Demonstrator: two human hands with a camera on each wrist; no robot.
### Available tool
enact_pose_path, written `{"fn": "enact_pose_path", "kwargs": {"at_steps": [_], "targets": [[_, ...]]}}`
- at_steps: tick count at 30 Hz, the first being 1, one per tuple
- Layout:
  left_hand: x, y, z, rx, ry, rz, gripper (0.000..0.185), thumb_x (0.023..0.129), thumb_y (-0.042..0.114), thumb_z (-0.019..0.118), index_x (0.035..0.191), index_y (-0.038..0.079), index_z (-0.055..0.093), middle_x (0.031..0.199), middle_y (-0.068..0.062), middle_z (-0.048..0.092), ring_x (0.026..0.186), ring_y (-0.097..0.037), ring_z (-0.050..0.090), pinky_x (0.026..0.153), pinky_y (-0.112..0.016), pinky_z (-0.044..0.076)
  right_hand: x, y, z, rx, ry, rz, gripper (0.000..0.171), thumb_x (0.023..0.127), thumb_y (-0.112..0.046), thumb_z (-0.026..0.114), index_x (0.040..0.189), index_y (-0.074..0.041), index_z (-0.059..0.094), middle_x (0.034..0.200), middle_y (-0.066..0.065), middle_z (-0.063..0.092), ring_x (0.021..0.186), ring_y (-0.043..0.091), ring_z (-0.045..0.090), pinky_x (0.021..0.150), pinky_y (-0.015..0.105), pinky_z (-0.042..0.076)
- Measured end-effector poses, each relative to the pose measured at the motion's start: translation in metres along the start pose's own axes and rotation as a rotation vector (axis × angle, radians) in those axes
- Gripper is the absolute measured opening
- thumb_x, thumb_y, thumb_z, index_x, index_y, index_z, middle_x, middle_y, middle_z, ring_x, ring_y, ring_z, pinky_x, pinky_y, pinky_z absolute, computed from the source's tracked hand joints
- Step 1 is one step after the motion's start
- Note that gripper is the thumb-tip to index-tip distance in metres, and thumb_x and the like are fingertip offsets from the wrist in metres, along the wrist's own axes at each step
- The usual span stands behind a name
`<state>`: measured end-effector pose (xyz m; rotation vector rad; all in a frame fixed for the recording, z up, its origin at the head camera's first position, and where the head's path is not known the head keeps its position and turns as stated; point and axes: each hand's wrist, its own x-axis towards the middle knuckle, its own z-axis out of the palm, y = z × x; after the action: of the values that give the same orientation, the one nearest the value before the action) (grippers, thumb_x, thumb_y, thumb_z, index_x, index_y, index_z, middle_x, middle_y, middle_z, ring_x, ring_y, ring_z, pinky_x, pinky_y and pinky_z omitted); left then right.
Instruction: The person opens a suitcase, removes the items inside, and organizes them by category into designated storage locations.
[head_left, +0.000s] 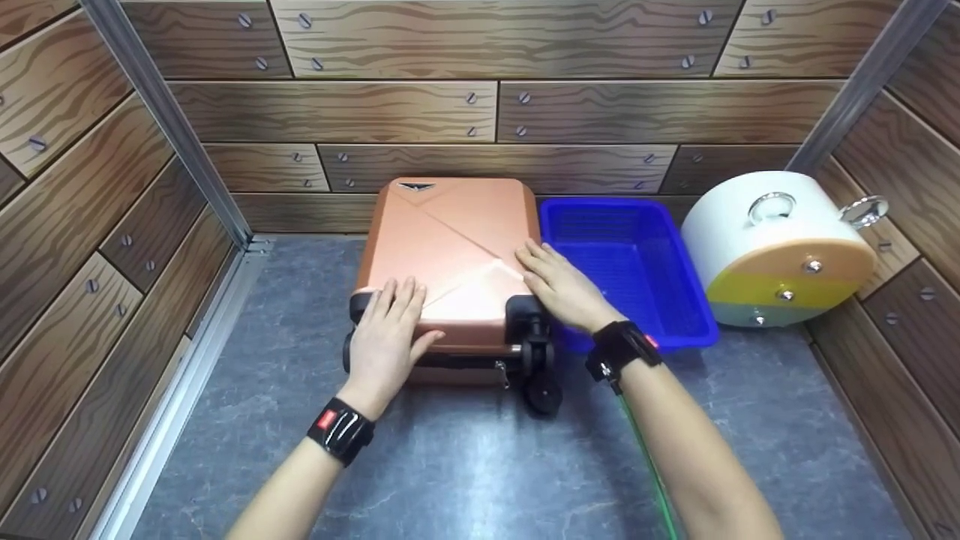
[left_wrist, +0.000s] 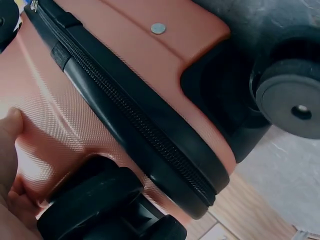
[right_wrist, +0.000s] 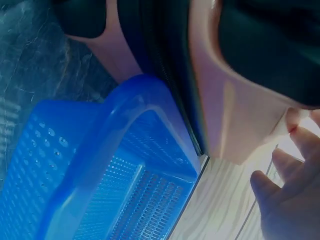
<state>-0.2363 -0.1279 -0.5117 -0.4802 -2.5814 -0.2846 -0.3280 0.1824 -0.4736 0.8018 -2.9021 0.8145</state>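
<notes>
While both hands press the suitcase (head_left: 450, 255), the basket (head_left: 637, 262) sits beside.

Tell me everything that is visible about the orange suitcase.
The orange suitcase is a small hard-shell case, seemingly plastic, with raised diagonal lines, a black zipper band and black wheels. It lies flat and zipped shut on the grey floor, wheels toward the person, beside the blue basket. The left hand and right hand rest flat on its top.

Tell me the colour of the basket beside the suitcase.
The basket is bright blue with a perforated mesh pattern, clearest in the head view.
</notes>
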Motion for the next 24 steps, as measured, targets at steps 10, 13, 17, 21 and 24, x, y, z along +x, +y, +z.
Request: {"fn": "enact_pose_path", "kwargs": {"at_steps": [10, 13, 17, 21, 24], "targets": [[0.003, 0.002, 0.003, 0.006, -0.042, -0.055, 0.078, 0.096, 0.055, 0.064, 0.154, 0.007, 0.045, 0.161, -0.012, 0.038, 0.150, -0.034, 0.029, 0.125, -0.043, 0.013, 0.002, -0.030, 0.002, -0.099, -0.085, -0.083, 0.065, 0.106, -0.048, 0.047, 0.159, -0.012, 0.036, 0.166, 0.013, 0.026, 0.155, 0.034, 0.014, 0.124, 0.053, 0.013], [0.002, 0.015, 0.005, 0.052, -0.005, -0.016, 0.066, 0.098, 0.046, 0.066, 0.150, 0.008, 0.050, 0.157, -0.014, 0.045, 0.147, -0.035, 0.035, 0.124, -0.047, 0.019, 0.000, -0.034, 0.003, -0.110, -0.110, -0.075, 0.074, 0.103, -0.056, 0.051, 0.160, -0.014, 0.034, 0.167, 0.009, 0.024, 0.155, 0.032, 0.014, 0.124, 0.050, 0.014], [-0.008, 0.045, 0.014, -0.027, 0.063, 0.094, 0.032, 0.095, 0.031, 0.069, 0.120, 0.012, 0.068, 0.119, -0.006, 0.067, 0.112, -0.026, 0.061, 0.100, -0.043, 0.049, -0.001, -0.035, 0.004, -0.105, -0.117, -0.060, 0.076, 0.101, -0.058, 0.052, 0.160, -0.014, 0.034, 0.167, 0.008, 0.024, 0.155, 0.030, 0.013, 0.125, 0.048, 0.014], [-0.024, 0.073, 0.034, -0.344, -0.143, -0.015, 0.022, 0.097, 0.038, 0.068, 0.103, 0.019, 0.076, 0.095, 0.005, 0.072, 0.083, -0.014, 0.066, 0.074, -0.035, 0.056, -0.002, -0.033, 0.005, -0.103, -0.114, -0.067, 0.077, 0.101, -0.059, 0.051, 0.161, -0.014, 0.034, 0.167, 0.008, 0.024, 0.155, 0.030, 0.013, 0.124, 0.049, 0.014], [-0.030, 0.086, 0.052, -0.714, -0.367, -0.284, 0.030, 0.096, 0.044, 0.068, 0.108, 0.017, 0.079, 0.097, 0.002, 0.076, 0.076, -0.019, 0.071, 0.072, -0.038, 0.059, -0.002, -0.033, 0.005, -0.096, -0.100, -0.066, 0.077, 0.101, -0.059, 0.052, 0.160, -0.014, 0.035, 0.167, 0.008, 0.024, 0.155, 0.030, 0.014, 0.124, 0.049, 0.015]]}}
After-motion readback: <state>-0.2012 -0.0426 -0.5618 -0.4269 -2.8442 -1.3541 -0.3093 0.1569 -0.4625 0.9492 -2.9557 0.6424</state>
